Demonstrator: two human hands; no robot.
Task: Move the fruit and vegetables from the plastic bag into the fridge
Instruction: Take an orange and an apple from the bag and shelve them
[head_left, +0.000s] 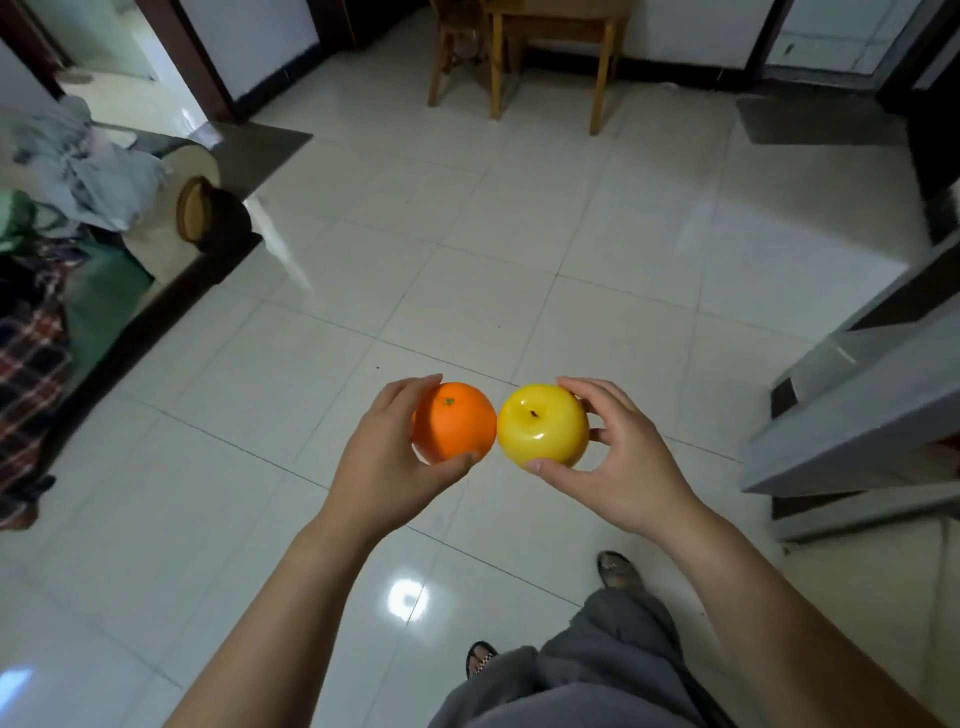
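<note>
Glossy white tiles of the floor (467, 234) fill most of the view, with light glare near the bottom. At the far left, a heap of pale clothes (78, 166) lies on a padded armrest, and a plaid cloth (31, 364) hangs below it. Across the room, top centre, a wooden chair (441, 57) stands just beside a wooden table (496, 67). A dark mat (810, 119) lies on the tiles further right. A grey stepped unit (857, 415) juts in from the right edge; what it is cannot be told. Nothing stands between the hands and the open floor ahead. The left hand (384, 457) is curled round an orange (457, 421), thumb beneath it and fingers behind. The right hand (618, 467) grasps a yellow apple (543, 426), thumb under it and fingers over its far side. Both fruits are held in the air at the centre, their sides touching or very nearly so. Below them, grey trousers (597, 665) and a sandalled foot (618, 569) show.
</note>
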